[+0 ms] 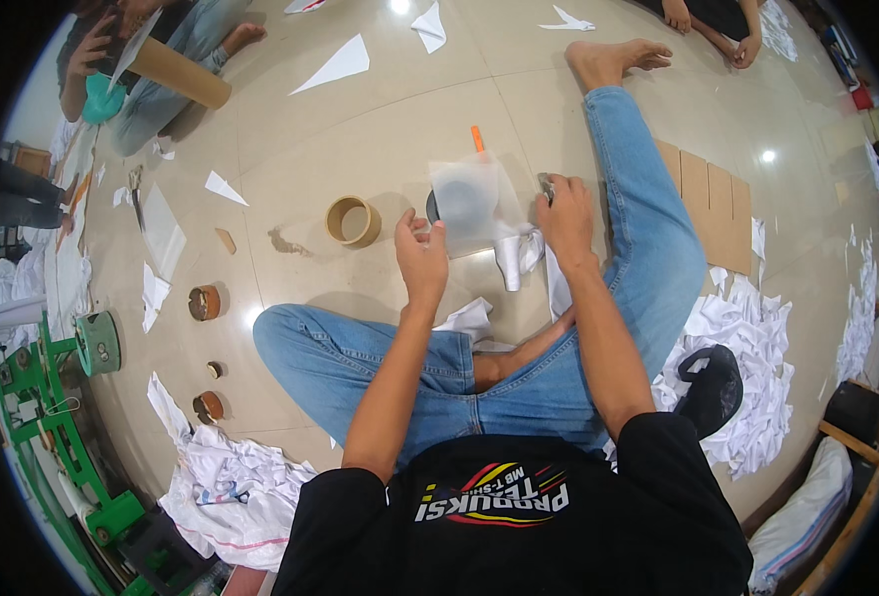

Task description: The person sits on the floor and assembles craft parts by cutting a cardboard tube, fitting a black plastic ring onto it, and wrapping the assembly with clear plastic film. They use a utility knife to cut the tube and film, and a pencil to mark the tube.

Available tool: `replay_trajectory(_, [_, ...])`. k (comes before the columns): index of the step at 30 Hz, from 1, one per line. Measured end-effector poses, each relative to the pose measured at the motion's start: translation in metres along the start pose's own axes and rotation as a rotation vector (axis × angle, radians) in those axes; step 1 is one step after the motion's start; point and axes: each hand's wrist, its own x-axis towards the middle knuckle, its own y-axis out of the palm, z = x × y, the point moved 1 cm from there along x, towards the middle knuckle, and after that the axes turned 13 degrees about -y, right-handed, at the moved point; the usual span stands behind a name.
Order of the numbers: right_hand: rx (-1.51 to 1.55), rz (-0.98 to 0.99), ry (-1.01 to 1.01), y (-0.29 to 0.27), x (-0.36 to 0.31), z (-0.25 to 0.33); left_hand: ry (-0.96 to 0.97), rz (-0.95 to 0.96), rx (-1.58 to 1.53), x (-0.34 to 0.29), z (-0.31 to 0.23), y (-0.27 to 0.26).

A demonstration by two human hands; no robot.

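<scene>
On the tiled floor between my legs lies a translucent sheet (494,184). A dark round piece (432,206) shows through it, its edge bare on the left. My left hand (422,256) hovers at the sheet's lower left side, fingers loosely bent and apart, holding nothing that shows. To the right of the sheet, my right hand (568,219) is closed around a small greyish object, mostly hidden by the fingers. A strip of white cloth (509,260) lies just below the sheet. An orange-handled tool (477,139) pokes out from beyond the sheet's far edge.
Left of my hands stands a brown tape roll (353,222). Brown cardboard pieces (713,204) lie beyond my right leg, near a heap of white cloth scraps (732,368). A green machine frame (52,447) stands at far left. Other people sit along the far side.
</scene>
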Motion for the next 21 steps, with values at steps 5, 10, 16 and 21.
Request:
replay_trajectory(5, [0.456, 0.081, 0.102, 0.024, 0.006, 0.03, -0.235, 0.127, -0.24, 0.002, -0.009, 0.008])
replay_trajectory(10, [0.561, 0.187, 0.277, 0.014, -0.002, 0.05, -0.182, 0.229, -0.119, 0.006, 0.013, -0.003])
replay_trajectory(16, [0.42, 0.043, 0.051, 0.008, 0.004, 0.028, -0.117, 0.362, 0.48, -0.018, 0.023, -0.065])
replay_trajectory(21, [0.375, 0.049, -0.191, 0.021, 0.009, 0.069, -0.067, 0.235, 0.78, -0.023, 0.015, -0.071])
